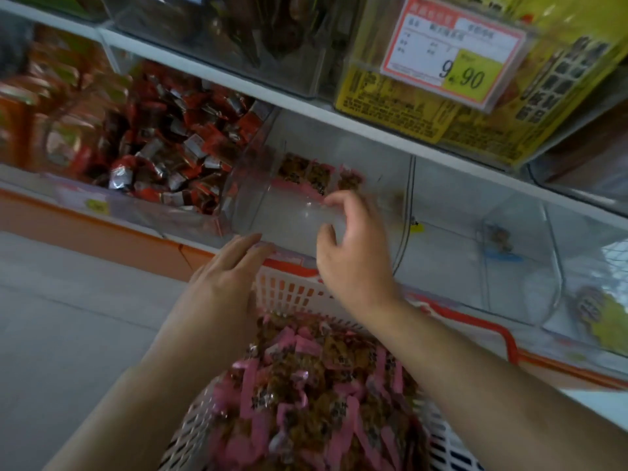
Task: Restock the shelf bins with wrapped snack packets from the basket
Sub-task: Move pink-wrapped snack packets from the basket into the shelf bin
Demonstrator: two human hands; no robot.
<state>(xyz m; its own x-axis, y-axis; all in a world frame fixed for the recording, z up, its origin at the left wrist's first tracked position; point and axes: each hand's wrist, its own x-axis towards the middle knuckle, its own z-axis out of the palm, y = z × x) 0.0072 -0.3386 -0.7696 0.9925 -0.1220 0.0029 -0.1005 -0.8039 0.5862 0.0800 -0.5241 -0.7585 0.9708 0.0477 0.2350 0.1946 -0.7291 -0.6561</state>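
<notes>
A white lattice basket [289, 290] leans against the shelf front, heaped with pink-edged wrapped snack packets [316, 379]. Above it is a clear plastic shelf bin [282, 215] holding a few of the same pink packets [319, 176] at its back. My left hand [227, 270] lies flat with straight fingers at the bin's front lip, beside the basket rim. My right hand [350, 243] hovers over the bin's opening with loosely curled fingers and holds nothing that I can see.
To the left, a bin [159, 154] is full of red and silver packets. To the right, clear bins [503, 246] hold only a packet or two. An upper shelf carries yellow boxes [475, 124] and a price tag [452, 52]. An orange rail [102, 232] edges the shelf.
</notes>
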